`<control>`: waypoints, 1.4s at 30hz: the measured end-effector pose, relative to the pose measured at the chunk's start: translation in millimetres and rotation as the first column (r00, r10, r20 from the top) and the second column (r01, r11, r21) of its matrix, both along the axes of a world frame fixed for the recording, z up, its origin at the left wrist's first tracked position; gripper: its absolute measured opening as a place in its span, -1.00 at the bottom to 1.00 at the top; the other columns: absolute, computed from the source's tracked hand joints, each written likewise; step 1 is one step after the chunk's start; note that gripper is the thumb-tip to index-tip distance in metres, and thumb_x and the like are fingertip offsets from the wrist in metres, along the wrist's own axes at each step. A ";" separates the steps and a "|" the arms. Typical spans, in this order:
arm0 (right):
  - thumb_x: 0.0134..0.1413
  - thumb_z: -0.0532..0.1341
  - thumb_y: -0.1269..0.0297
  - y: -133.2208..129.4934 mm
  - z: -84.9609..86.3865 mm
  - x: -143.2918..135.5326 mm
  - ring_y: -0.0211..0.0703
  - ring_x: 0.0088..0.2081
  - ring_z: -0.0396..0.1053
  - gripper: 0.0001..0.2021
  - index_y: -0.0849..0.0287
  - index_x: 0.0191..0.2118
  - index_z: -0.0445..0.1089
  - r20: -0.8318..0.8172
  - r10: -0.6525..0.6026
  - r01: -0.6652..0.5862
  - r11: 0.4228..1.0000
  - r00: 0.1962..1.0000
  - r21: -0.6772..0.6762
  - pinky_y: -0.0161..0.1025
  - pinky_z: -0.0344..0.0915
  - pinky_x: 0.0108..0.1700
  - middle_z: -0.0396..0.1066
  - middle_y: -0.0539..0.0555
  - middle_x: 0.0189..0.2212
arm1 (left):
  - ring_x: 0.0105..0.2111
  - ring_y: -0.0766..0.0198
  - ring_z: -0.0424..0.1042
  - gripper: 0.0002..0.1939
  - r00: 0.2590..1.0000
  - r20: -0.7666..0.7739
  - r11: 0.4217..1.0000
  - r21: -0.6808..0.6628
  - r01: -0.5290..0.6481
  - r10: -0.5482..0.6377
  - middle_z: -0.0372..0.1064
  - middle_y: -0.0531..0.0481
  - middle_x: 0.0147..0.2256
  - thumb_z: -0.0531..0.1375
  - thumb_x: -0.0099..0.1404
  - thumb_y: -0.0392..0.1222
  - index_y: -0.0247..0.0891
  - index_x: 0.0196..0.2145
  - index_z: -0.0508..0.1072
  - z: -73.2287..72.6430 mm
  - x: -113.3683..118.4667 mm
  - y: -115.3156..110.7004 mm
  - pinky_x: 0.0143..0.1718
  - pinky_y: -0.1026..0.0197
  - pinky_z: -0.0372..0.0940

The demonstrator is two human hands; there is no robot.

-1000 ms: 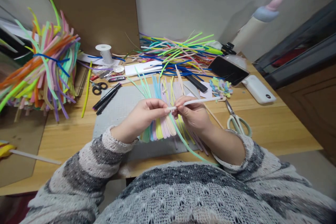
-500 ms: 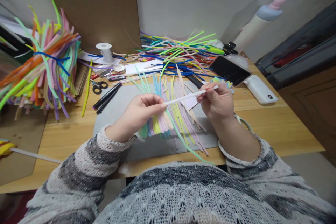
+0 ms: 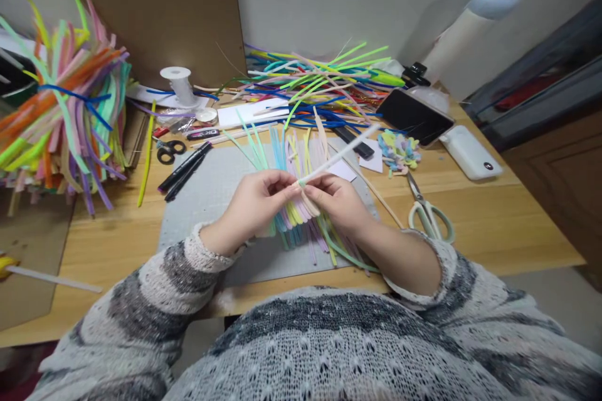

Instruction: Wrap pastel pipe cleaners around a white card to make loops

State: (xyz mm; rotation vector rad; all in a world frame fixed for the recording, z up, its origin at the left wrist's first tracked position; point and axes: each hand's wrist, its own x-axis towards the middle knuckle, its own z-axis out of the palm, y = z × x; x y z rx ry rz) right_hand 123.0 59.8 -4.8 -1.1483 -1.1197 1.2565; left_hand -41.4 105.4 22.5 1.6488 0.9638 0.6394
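A white pipe cleaner [image 3: 348,151] slants up to the right from between the fingertips of my left hand [image 3: 254,200], which is closed on it. My right hand [image 3: 345,203] pinches close beside, thumb and forefinger together at the spot where a mint green pipe cleaner [image 3: 345,254] meets the white one. The green tail curves down under my right hand toward the table edge. Beneath both hands lies a row of folded pastel pipe cleaners [image 3: 298,216], partly hidden by my fingers. Exactly which strand the right fingertips grip is mostly covered.
A grey cutting mat [image 3: 188,225] lies underneath. Scissors [image 3: 426,210], a power bank [image 3: 470,153], a phone [image 3: 414,116] and a pastel fuzzy cluster [image 3: 399,150] are at right. Markers [image 3: 185,172], black-handled scissors [image 3: 170,151] and a big pipe-cleaner bundle [image 3: 70,113] stand left.
My right hand has let go of the white pipe cleaner's far end and moved left and down beside my left fingertips. The scissors and pastel cluster at right have come into view.
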 end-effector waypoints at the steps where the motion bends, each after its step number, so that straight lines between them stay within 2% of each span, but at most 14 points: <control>1: -0.07 0.31 0.14 0.5 -0.8 1.8 -0.28 -0.40 0.32 -0.78 0.21 -0.41 0.40 0.000 -0.020 0.020 1.000 1.000 -0.017 -0.27 0.25 -0.31 0.40 -0.01 -0.47 | -0.41 0.32 0.38 -0.74 1.000 -0.001 1.000 -0.019 0.022 -0.022 0.46 -0.05 -0.38 0.22 0.17 -0.08 -0.33 -0.27 0.49 -1.6 -0.1 1.3 -0.38 0.28 0.29; 5: -0.09 0.32 0.16 0.6 -1.2 4.7 -0.35 -0.53 0.23 -0.77 0.21 -0.38 0.37 -0.051 0.008 -0.013 0.995 0.999 -0.101 -0.32 0.17 -0.48 0.35 -0.04 -0.51 | -0.45 0.35 0.35 -0.75 0.999 -0.025 1.000 -0.014 0.028 -0.028 0.45 -0.04 -0.40 0.20 0.19 -0.08 -0.34 -0.29 0.49 -6.3 -0.1 4.0 -0.45 0.31 0.25; 9: -0.14 0.36 0.19 -2.5 0.8 1.7 -0.42 -0.61 0.14 -0.74 0.20 -0.39 0.31 -0.122 0.015 -0.033 0.989 0.992 -0.147 -0.37 0.06 -0.59 0.29 -0.09 -0.56 | -0.52 0.40 0.28 -0.78 0.995 -0.100 0.994 0.113 0.004 0.007 0.41 0.00 -0.48 0.18 0.20 -0.11 -0.34 -0.35 0.48 -5.9 0.8 1.8 -0.51 0.34 0.17; 13: -0.14 0.36 0.19 -5.0 2.2 -0.2 -0.46 -0.68 0.04 -0.74 0.20 -0.42 0.30 -0.147 0.084 -0.106 0.982 0.986 -0.155 -0.39 -0.07 -0.68 0.20 -0.14 -0.63 | -0.51 0.40 0.27 -0.83 0.989 -0.147 0.977 0.211 0.016 0.016 0.39 0.02 -0.49 0.18 0.20 -0.17 -0.34 -0.38 0.48 -3.6 1.7 -1.2 -0.48 0.34 0.16; 16: -0.11 0.35 0.20 -5.0 0.9 -0.5 -0.46 -0.69 0.02 -0.74 0.17 -0.37 0.27 -0.181 0.091 -0.117 0.984 0.979 -0.137 -0.40 -0.10 -0.68 0.17 -0.18 -0.67 | -0.51 0.41 0.26 -0.84 0.994 -0.111 0.984 0.173 0.031 -0.012 0.36 0.03 -0.50 0.17 0.20 -0.17 -0.34 -0.39 0.46 -4.1 1.8 -1.5 -0.49 0.35 0.15; 19: -0.13 0.36 0.20 -4.3 -0.5 0.1 -0.46 -0.69 0.01 -0.72 0.15 -0.33 0.27 -0.195 0.021 -0.037 0.996 0.981 -0.081 -0.41 -0.11 -0.67 0.17 -0.19 -0.67 | -0.53 0.43 0.23 -0.83 0.995 -0.095 0.989 0.147 0.032 -0.018 0.32 0.06 -0.52 0.17 0.19 -0.17 -0.35 -0.40 0.44 -4.3 1.7 -1.6 -0.52 0.36 0.12; 22: -0.14 0.37 0.22 -4.1 0.0 2.0 -0.45 -0.68 0.03 -0.75 0.18 -0.38 0.31 -0.143 0.021 -0.029 0.998 0.990 -0.055 -0.40 -0.09 -0.66 0.18 -0.18 -0.69 | -0.54 0.44 0.20 -0.83 0.994 -0.100 0.989 0.136 0.049 -0.035 0.31 0.07 -0.54 0.18 0.19 -0.17 -0.35 -0.42 0.44 -1.9 1.7 -3.1 -0.53 0.36 0.10; 24: -0.14 0.37 0.24 -4.1 1.1 4.4 -0.45 -0.67 0.06 -0.77 0.20 -0.40 0.34 -0.120 0.047 -0.053 0.997 0.992 -0.049 -0.40 -0.07 -0.65 0.20 -0.16 -0.68 | -0.55 0.44 0.18 -0.83 0.994 -0.097 0.993 0.100 0.067 -0.057 0.29 0.07 -0.55 0.18 0.18 -0.17 -0.35 -0.43 0.44 0.8 1.5 -4.1 -0.54 0.36 0.09; 27: -0.13 0.37 0.26 -3.3 2.8 9.2 -0.44 -0.65 0.08 -0.80 0.21 -0.40 0.37 -0.118 0.126 -0.133 0.990 0.985 -0.051 -0.40 -0.03 -0.62 0.21 -0.15 -0.66 | -0.56 0.44 0.17 -0.81 0.992 -0.064 0.994 -0.022 0.111 -0.112 0.25 0.09 -0.56 0.18 0.16 -0.14 -0.36 -0.44 0.43 4.1 0.5 -3.7 -0.54 0.35 0.08; 31: -0.09 0.33 0.18 -1.4 4.8 13.4 -0.45 -0.66 0.05 -0.78 0.21 -0.40 0.35 -0.169 0.258 -0.282 0.950 0.951 -0.137 -0.40 -0.09 -0.64 0.17 -0.15 -0.68 | -0.56 0.44 0.17 -0.80 0.981 -0.029 0.973 -0.135 0.186 -0.191 0.24 0.08 -0.56 0.19 0.13 -0.13 -0.37 -0.46 0.42 5.1 -1.3 -1.4 -0.53 0.33 0.07; 34: -0.07 0.32 0.15 -1.1 6.2 13.0 -0.44 -0.67 0.04 -0.76 0.21 -0.40 0.34 -0.154 0.282 -0.306 0.937 0.947 -0.167 -0.40 -0.10 -0.64 0.16 -0.15 -0.70 | -0.57 0.43 0.15 -0.78 0.979 -0.070 0.975 -0.127 0.182 -0.192 0.21 0.08 -0.57 0.18 0.14 -0.12 -0.37 -0.48 0.41 4.3 -2.1 -1.2 -0.54 0.32 0.05; 42: -0.15 0.35 0.24 -4.0 7.9 10.9 -0.42 -0.58 0.12 -0.79 0.23 -0.44 0.35 0.092 0.202 -0.193 0.976 0.975 -0.102 -0.38 0.07 -0.56 0.25 -0.10 -0.60 | -0.58 0.43 0.13 -0.77 0.966 -0.184 0.982 -0.079 0.172 -0.184 0.20 0.09 -0.60 0.17 0.14 -0.10 -0.35 -0.51 0.40 9.2 -1.8 -5.3 -0.56 0.33 0.03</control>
